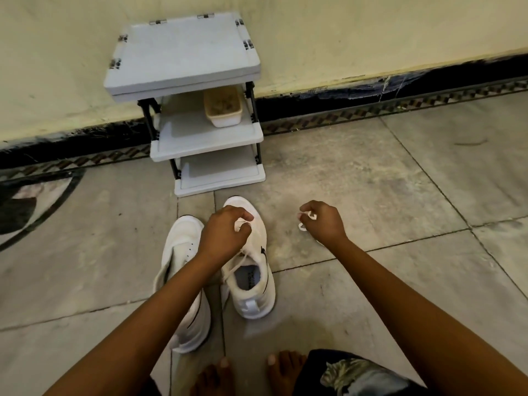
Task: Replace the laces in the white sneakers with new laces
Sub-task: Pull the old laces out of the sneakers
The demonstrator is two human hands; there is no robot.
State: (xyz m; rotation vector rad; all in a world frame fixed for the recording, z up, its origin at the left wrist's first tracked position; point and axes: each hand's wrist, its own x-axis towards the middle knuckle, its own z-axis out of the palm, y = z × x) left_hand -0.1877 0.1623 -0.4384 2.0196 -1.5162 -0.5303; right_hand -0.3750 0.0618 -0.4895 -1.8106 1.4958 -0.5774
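Observation:
Two white sneakers stand side by side on the floor in front of me. The right sneaker (251, 270) is upright with its opening towards me. The left sneaker (183, 252) lies partly under my left forearm. My left hand (225, 232) hovers over the right sneaker's eyelets and pinches a white lace (243, 252) that runs down towards the tongue. My right hand (324, 221) is off to the right of the shoe, above the floor, pinching a loop of white lace (307, 217).
A small grey three-tier rack (208, 144) stands against the wall just beyond the sneakers, with a beige tub (223, 105) on its middle shelf. My bare feet (283, 370) are at the bottom edge. Stone floor tiles spread right and left.

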